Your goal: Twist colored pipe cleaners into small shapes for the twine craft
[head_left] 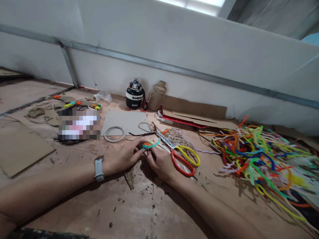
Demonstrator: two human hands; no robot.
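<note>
Near the middle of the table, my left hand (129,153) and my right hand (160,163) meet with their fingers closed on a small piece of pipe cleaner (151,144), teal with orange and yellow bits. One teal end curves up to the right. A bundle of brown twine strands (129,177) hangs below my left hand; whether it is joined to the pipe cleaner is hidden. Beside my right hand lies a pair of scissors (171,146) with one red and one yellow handle. Behind my hands is a roll of tape (114,133) on a grey board (127,118).
A heap of coloured pipe cleaners (259,159) spreads on the right. At the back stand a black bottle (134,96) and a twine spool (158,96), with cardboard strips (194,111) beside them. A cardboard sheet (22,149) and twine coils (37,112) lie left.
</note>
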